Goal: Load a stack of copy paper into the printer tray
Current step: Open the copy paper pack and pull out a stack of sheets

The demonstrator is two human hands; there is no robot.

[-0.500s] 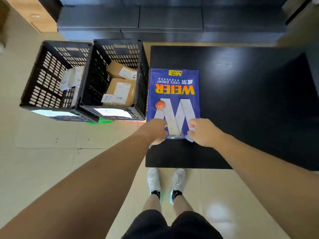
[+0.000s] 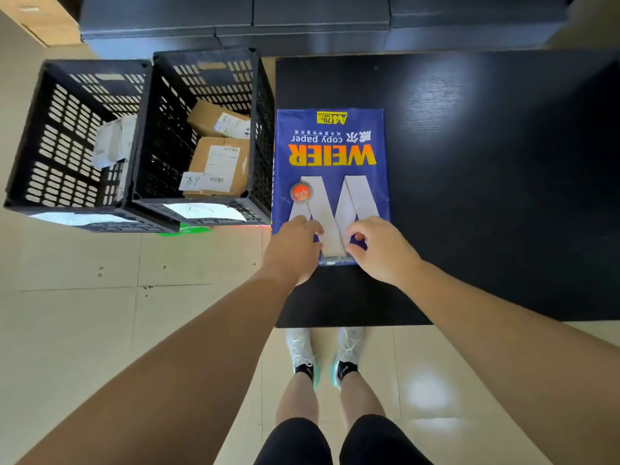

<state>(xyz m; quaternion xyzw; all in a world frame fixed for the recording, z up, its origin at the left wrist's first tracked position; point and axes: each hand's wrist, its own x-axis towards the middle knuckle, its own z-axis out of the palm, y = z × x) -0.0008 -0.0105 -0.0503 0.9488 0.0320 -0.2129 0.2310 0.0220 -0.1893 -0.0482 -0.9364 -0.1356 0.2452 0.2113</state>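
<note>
A blue wrapped ream of copy paper (image 2: 330,152), printed "WEIER copy paper", lies flat near the left edge of a black table (image 2: 486,169). My left hand (image 2: 293,251) curls over the ream's near left corner. My right hand (image 2: 382,253) rests on the near right corner, fingers and thumb pinched at the wrapper's end. Between the hands the wrapper's near end (image 2: 335,261) looks crumpled. No printer or tray is in view.
Two black slotted crates (image 2: 70,135) (image 2: 164,135) stand on the tiled floor left of the table. The nearer one holds cardboard parcels (image 2: 221,162). Dark cabinets (image 2: 302,25) run along the back. My feet (image 2: 322,354) stand at the table's front edge.
Both hands have shifted slightly inward along the ream's near end, and my right fingers now curl into a pinch on the wrapper. The ream has not moved.
</note>
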